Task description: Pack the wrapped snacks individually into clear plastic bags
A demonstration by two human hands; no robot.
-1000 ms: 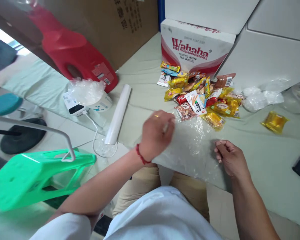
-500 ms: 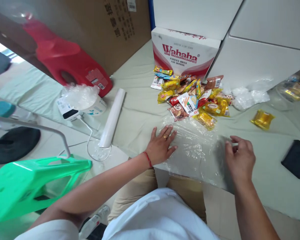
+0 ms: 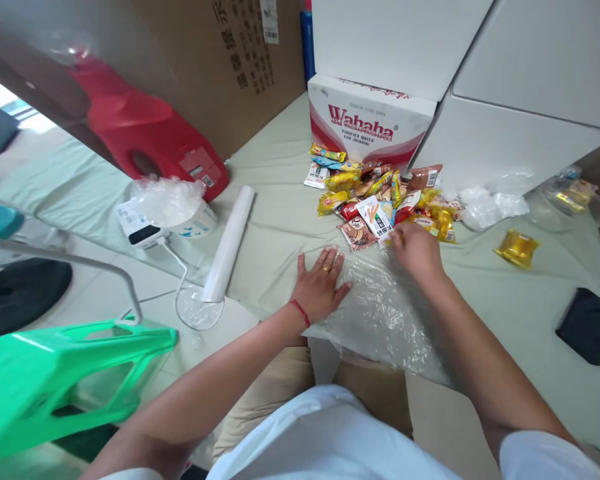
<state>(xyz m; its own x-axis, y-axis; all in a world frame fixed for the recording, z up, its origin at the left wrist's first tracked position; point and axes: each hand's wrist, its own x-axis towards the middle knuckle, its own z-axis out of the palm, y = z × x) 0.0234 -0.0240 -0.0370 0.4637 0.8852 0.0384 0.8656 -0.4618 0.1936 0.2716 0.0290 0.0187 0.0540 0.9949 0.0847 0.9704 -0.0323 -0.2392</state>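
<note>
Pinning the crinkled clear bag flat-palmed with your left hand, your right hand covers snacks, grip unclear.

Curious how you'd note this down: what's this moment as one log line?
left hand flat on clear plastic sheet | right hand over near edge of snack packets | right grip unclear

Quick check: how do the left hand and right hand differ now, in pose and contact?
The left hand lies flat, fingers spread, on the clear plastic bag; the right hand is curled at the near edge of the snack pile, its grip hidden. The left hand wears a ring and a red wristband; the right hand shows neither. Both are over the cloth-covered table.
</note>
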